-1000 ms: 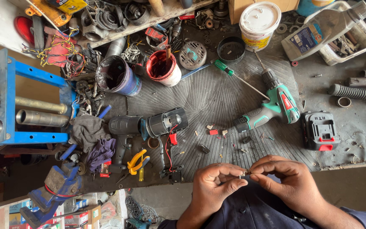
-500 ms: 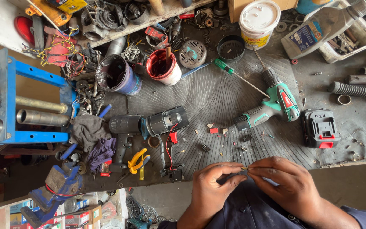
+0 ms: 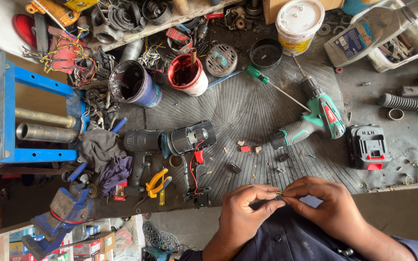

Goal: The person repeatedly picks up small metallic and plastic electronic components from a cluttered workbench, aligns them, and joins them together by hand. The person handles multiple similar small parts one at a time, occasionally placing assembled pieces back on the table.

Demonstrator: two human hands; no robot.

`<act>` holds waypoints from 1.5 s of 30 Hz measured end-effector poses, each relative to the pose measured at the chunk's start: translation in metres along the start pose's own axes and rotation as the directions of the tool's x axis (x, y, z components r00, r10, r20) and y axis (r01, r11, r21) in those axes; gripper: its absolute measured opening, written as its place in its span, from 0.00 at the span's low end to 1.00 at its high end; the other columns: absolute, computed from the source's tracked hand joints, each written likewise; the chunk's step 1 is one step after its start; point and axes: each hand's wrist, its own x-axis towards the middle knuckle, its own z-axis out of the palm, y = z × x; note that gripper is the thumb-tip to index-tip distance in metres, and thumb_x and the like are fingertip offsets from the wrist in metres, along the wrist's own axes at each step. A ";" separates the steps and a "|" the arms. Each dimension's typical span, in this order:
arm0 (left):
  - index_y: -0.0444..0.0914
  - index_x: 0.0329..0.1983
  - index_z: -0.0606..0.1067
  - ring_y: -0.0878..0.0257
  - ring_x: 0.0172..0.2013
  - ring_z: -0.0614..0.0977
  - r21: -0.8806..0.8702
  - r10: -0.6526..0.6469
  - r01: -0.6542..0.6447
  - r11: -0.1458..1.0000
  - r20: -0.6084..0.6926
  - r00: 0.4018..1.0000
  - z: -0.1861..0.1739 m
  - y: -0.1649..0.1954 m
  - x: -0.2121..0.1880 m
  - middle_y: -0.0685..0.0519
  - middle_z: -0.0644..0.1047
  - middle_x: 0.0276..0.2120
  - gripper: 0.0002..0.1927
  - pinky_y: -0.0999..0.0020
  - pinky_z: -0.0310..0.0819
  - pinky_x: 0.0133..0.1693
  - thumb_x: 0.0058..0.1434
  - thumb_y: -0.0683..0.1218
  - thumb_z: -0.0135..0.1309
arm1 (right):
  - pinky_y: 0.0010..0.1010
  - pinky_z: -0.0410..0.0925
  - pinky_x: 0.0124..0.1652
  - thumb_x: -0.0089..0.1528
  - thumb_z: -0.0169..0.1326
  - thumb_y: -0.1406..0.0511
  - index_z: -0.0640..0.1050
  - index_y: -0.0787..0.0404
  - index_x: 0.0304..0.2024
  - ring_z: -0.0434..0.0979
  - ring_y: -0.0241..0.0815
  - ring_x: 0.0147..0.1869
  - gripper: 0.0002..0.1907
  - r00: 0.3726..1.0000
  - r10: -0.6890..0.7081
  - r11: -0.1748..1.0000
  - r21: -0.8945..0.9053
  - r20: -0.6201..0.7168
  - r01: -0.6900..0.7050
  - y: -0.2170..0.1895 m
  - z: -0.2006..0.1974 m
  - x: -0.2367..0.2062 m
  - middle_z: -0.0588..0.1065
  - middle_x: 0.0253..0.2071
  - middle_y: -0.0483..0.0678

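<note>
Seen from above, two bare hands meet at the near edge of a cluttered desk [image 3: 267, 111], both pinched shut on one tiny metal part [image 3: 279, 194]. The left hand [image 3: 244, 212] comes in from seven o'clock, the right hand [image 3: 327, 205] from four o'clock, and their fingertips touch at the part, which sits between them; it is too small to name. Its short length seems to run nine to three, across the body, so neither hand is nearer. At eleven o'clock from the hands lies an opened black drill body [image 3: 180, 140] trailing red and black wires. At one o'clock lies a green cordless drill [image 3: 315, 121], with a black battery pack [image 3: 367, 146] at two o'clock.
</note>
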 end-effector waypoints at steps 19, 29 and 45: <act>0.28 0.40 0.78 0.56 0.46 0.88 -0.356 -0.120 0.143 0.924 0.086 0.989 0.003 -0.022 -0.004 0.40 0.82 0.47 0.10 0.65 0.87 0.50 0.59 0.38 0.67 | 0.32 0.76 0.44 0.64 0.54 0.63 0.83 0.73 0.41 0.82 0.38 0.40 0.16 0.813 0.375 0.579 0.573 0.445 -0.580 0.037 0.000 0.004 0.83 0.37 0.52; 0.28 0.43 0.76 0.55 0.48 0.87 -0.517 -0.101 0.130 0.846 0.085 0.991 0.006 -0.033 -0.010 0.37 0.81 0.48 0.10 0.65 0.85 0.52 0.62 0.37 0.64 | 0.39 0.76 0.45 0.65 0.51 0.63 0.80 0.76 0.45 0.83 0.46 0.43 0.18 0.793 0.345 0.337 0.722 0.502 -0.604 0.033 -0.003 0.002 0.81 0.38 0.56; 0.29 0.41 0.77 0.57 0.46 0.87 -0.429 -0.147 0.158 0.889 0.060 0.987 0.007 -0.023 -0.011 0.39 0.82 0.47 0.09 0.67 0.85 0.51 0.61 0.36 0.65 | 0.33 0.76 0.43 0.61 0.60 0.68 0.82 0.69 0.40 0.84 0.43 0.42 0.09 0.887 0.325 0.760 0.467 0.328 -0.452 0.023 -0.003 0.000 0.81 0.39 0.52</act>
